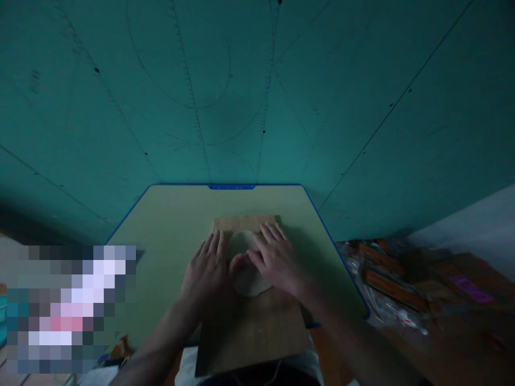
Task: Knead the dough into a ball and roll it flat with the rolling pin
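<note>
A pale, flat, roundish slab (251,284), perhaps clay or dough, lies on a wooden board (251,332). My left hand (207,265) rests on the slab's left side, fingers stretched forward and thumb laid across toward the middle. On the right, my right hand (277,260) lies over the slab's edge, its fingers extended and its thumb pointing inward. Both hands seem to touch the slab and are open, with nothing gripped. Part of the slab is hidden under the fingers. The near end of the board reaches toward my lap.
The board lies on a pale green table (161,230) with a blue rim, set against a teal wall (241,96) with pencil-like markings. Wooden pieces and clear plastic bags (386,289) lie at the right. A pixelated patch covers the left side.
</note>
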